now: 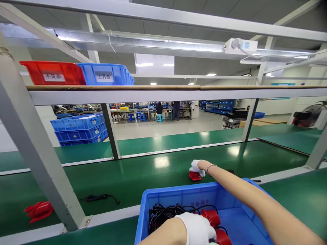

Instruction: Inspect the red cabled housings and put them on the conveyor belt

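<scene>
My right hand (197, 166), in a white glove, reaches over the bin's far rim to the green belt. Its fingers are closed on a red plastic part (195, 176), whose upper side they cover. My left hand (198, 227), also gloved, is low inside the blue bin (168, 191) with its fingers curled. What it grips, if anything, is hidden by the hand and the frame's lower edge. Right beside it are a red round part (211, 217) and another red part (223, 237). A tangle of black cables (166, 213) fills the bin's left side.
On the green belt (143, 173) at left lie a red part (39, 211) and a black cable (99, 197). A grey post (43, 129) rises at left. Overhead, a shelf (163, 97) carries a red bin (55, 73) and a blue bin (106, 74). People sit and stand far behind.
</scene>
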`<action>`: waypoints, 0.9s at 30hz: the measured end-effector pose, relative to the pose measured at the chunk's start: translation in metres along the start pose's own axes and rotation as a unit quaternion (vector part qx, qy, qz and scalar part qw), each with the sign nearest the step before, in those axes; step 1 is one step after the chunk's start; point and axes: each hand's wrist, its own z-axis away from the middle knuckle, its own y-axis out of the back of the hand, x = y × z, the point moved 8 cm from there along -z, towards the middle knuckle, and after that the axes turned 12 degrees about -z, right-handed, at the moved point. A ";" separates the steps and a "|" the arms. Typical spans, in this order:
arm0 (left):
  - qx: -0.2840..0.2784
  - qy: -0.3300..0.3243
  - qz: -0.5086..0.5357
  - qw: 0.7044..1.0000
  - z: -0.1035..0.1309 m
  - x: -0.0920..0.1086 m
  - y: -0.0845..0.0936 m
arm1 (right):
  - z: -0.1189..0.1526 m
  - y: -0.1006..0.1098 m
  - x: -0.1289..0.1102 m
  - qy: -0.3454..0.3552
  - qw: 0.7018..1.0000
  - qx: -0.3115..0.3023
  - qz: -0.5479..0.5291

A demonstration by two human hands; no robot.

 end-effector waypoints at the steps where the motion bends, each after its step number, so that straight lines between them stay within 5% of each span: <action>1: 0.016 0.009 0.011 1.000 0.003 -0.001 0.004 | -0.002 -0.002 0.000 -0.003 1.000 -0.016 0.006; 5: 0.058 0.058 0.037 0.996 0.019 -0.003 0.021 | 0.007 0.015 -0.005 0.041 0.998 0.028 0.032; 9: 0.050 0.079 0.025 0.995 0.025 -0.002 0.025 | 0.067 0.017 -0.005 0.118 0.983 0.125 0.058; 11: 0.042 0.071 0.018 0.996 0.024 0.000 0.023 | 0.107 -0.008 0.004 0.142 0.979 0.124 0.072; 15: 0.039 0.058 0.010 0.998 0.019 0.003 0.020 | 0.168 -0.092 0.038 0.126 0.988 0.024 0.081; 18: 0.046 0.055 0.008 0.997 0.017 0.006 0.021 | 0.190 -0.138 0.057 0.081 0.994 0.000 0.070; 21: 0.059 0.050 0.016 0.997 0.019 0.010 0.022 | 0.198 -0.159 0.065 0.058 0.996 0.006 0.062; 24: 0.084 0.051 0.049 0.994 0.020 0.012 0.024 | 0.204 -0.154 0.072 0.064 0.997 0.028 0.019; 27: 0.134 0.055 0.117 0.983 0.021 0.012 0.034 | 0.211 -0.117 0.083 0.085 0.991 0.086 -0.063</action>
